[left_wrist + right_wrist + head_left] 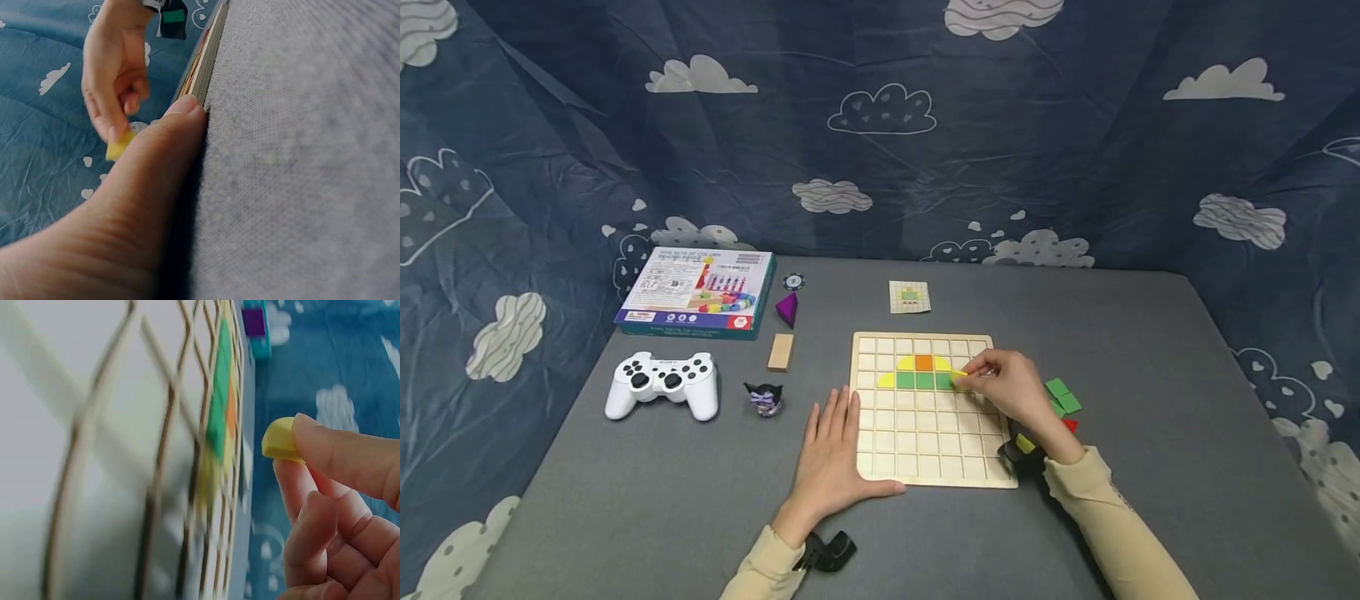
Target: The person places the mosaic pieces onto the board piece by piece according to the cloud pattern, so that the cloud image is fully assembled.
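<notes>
A wooden grid board lies on the grey table. My left hand rests at its lower left corner, fingers straight along the left side and thumb along the front edge. Between thumb and fingertips my right hand pinches a yellow tile with one rounded corner, held just above the board at the right end of the coloured tiles. On the board, a row of green tiles has a yellow tile at its left end. Above it sit an orange tile and yellow tiles, one each side.
Loose green tiles, a red piece and a yellow piece lie right of the board. Behind it is a pattern card. To the left are a box, white game controller, wooden block, purple pyramid and figurine.
</notes>
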Demonstrator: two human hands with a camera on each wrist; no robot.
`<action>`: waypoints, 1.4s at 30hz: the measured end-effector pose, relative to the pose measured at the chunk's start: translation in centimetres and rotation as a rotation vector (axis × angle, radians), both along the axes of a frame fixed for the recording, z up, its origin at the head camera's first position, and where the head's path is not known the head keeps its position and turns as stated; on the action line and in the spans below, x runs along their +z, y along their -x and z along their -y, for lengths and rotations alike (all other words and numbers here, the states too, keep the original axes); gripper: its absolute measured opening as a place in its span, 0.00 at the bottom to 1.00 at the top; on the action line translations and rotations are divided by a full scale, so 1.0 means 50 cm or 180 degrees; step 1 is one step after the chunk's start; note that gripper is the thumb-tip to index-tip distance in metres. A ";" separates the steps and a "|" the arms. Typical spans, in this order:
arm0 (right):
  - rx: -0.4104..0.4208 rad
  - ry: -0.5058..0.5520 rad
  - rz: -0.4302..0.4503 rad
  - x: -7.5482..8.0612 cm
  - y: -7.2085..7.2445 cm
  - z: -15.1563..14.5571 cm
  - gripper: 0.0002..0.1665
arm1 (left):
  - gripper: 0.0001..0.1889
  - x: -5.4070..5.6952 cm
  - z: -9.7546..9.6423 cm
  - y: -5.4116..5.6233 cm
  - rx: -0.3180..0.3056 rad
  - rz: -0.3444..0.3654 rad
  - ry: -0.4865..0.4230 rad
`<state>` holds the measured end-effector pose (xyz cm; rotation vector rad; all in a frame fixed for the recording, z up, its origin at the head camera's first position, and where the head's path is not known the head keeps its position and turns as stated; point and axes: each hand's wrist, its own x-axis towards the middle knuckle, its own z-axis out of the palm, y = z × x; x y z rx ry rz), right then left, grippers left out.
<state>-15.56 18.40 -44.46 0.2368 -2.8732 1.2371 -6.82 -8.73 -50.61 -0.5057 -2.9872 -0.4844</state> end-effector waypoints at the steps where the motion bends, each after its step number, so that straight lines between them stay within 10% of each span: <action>1: 0.0063 0.0019 0.0023 -0.001 -0.002 0.015 0.09 | 0.72 0.000 0.000 0.000 0.0000 -0.0005 -0.0003; 17: 0.0533 -0.0112 0.0213 -0.011 -0.011 0.182 0.07 | 0.72 -0.003 -0.001 0.000 0.0007 -0.0086 0.0020; 42: 0.0531 -0.0497 0.0142 -0.017 -0.013 0.182 0.11 | 0.73 0.000 -0.001 -0.002 0.0002 -0.0063 0.0019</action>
